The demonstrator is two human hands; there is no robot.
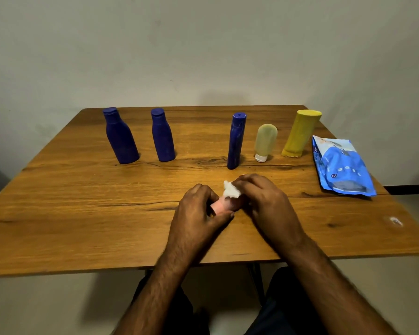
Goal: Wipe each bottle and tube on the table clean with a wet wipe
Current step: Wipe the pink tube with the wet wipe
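Observation:
My left hand (198, 209) grips a small pink tube (220, 204) just above the wooden table (82, 201), near its middle front. My right hand (264, 197) pinches a crumpled white wet wipe (230, 189) against the tube's upper end. Most of the tube is hidden by my fingers. Standing in a row behind are two dark blue bottles (121, 137) (162, 136), a slim blue tube (237, 141), a pale translucent tube (264, 142) resting on its white cap, and a yellow tube (300, 134).
A blue wet-wipe pack (341, 165) lies flat at the table's right side. A small white mark (396, 221) shows near the right front corner. A plain wall stands behind the table. My legs are below the front edge.

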